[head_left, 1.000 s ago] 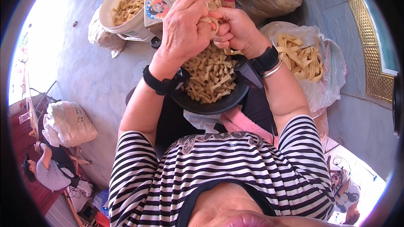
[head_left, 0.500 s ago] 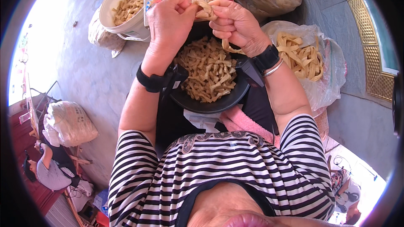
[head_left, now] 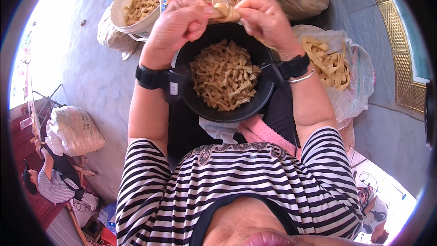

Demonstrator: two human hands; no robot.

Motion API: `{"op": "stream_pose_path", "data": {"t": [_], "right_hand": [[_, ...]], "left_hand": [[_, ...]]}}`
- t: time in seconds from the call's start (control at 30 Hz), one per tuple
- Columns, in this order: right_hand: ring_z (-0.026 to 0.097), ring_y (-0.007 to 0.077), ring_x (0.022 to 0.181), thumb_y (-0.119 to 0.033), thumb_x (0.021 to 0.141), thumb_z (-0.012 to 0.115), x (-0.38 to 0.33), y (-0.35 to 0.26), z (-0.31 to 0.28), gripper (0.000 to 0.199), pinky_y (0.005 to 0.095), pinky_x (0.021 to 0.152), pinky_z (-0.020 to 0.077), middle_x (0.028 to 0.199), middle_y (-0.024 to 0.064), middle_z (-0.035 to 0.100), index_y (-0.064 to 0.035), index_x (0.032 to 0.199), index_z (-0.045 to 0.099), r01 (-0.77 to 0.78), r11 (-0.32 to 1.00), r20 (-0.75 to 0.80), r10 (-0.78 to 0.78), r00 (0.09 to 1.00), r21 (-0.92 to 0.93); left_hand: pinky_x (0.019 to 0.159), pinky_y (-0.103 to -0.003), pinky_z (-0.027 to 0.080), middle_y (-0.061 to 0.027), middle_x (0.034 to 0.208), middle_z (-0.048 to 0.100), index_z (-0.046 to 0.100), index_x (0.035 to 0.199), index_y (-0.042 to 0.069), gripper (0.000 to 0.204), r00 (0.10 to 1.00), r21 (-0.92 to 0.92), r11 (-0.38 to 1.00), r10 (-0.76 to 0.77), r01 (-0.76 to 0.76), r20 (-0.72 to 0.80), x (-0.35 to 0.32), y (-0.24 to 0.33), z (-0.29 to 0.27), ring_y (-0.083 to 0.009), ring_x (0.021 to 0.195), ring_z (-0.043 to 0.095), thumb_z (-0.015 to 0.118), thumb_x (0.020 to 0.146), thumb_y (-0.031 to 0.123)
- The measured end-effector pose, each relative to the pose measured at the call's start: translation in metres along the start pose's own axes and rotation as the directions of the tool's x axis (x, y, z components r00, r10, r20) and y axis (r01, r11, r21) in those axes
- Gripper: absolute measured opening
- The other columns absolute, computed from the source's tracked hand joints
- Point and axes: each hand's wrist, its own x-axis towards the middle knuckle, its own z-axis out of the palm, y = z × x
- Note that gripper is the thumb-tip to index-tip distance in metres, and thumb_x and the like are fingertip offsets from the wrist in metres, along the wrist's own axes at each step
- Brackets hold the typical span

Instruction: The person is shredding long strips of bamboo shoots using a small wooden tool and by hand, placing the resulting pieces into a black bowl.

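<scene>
Grey concrete floor all around, you seated with a black bowl (head_left: 227,109) in your lap, full of tan strips (head_left: 224,82). Your left hand (head_left: 180,23) and right hand (head_left: 266,18) are both raised just beyond the bowl's far rim, meeting over one pale strip piece (head_left: 226,12). That piece lies crosswise between the two hands, long axis running left to right; each hand is equally near, one on each end. Left hand: fingers curled, thumb and fingertips pinched onto the piece's left end. Right hand: same, closed on the right end, knuckles up. Both wrists bent inward, forearms coming up either side of the bowl, black band on each wrist. Bowl sits directly below and nearer you than the hands. Further right of your right hand, a plastic bag (head_left: 350,86) holds wider pale strips. Past your left hand, a white basin (head_left: 125,4) with more strips.
</scene>
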Motion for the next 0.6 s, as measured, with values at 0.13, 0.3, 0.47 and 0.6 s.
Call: {"op": "stream_pose_path", "data": {"t": [0.13,0.3,0.47,0.6], "right_hand": [[0.042,0.0009,0.052,-0.015,0.088,0.057,-0.004,-0.006,-0.012,0.015,0.017,0.046,0.0342,0.061,-0.0047,0.051,-0.0024,0.083,0.062,0.075,0.966,0.062,-0.061,0.996,-0.249],[0.048,0.0023,0.059,-0.013,0.086,0.058,-0.007,-0.013,0.003,0.016,0.0188,0.054,0.0382,0.066,-0.0035,0.058,-0.0003,0.078,0.064,0.096,0.893,0.073,-0.071,0.995,-0.441],[0.044,0.0016,0.058,-0.014,0.085,0.06,-0.013,-0.025,-0.016,0.017,0.0185,0.052,0.0344,0.062,-0.0049,0.054,-0.0009,0.075,0.064,0.126,0.939,0.006,-0.131,0.991,-0.321],[0.041,0.0016,0.056,-0.014,0.085,0.06,-0.015,-0.02,-0.019,0.017,0.0186,0.05,0.0328,0.061,-0.0054,0.052,-0.0017,0.074,0.064,0.124,0.889,0.021,-0.128,0.992,-0.44]], "left_hand": [[0.037,-0.02,0.023,0.0039,0.049,0.032,0.043,0.061,0.009,0.024,1.0,-0.171,0.985,-0.012,0.015,0.018,-0.003,0.0,0.003,-0.0057,0.04,0.028,0.053,0.083,0.008],[0.037,-0.02,0.023,0.0028,0.049,0.035,0.05,0.06,0.005,0.023,0.999,-0.294,0.955,-0.028,0.037,0.034,0.0,-0.006,-0.005,-0.0061,0.039,0.032,0.054,0.083,0.008],[0.036,-0.021,0.023,0.0037,0.048,0.032,0.043,0.057,0.009,0.029,0.984,-0.377,0.926,0.044,0.024,0.171,-0.006,-0.006,-0.001,-0.0067,0.039,0.03,0.051,0.085,0.008],[0.046,-0.02,0.035,0.0012,0.057,0.045,0.052,0.068,0.006,0.024,0.993,0.13,0.991,-0.033,0.018,0.11,-0.004,-0.001,-0.014,-0.0081,0.049,0.044,0.052,0.087,0.02]]}}
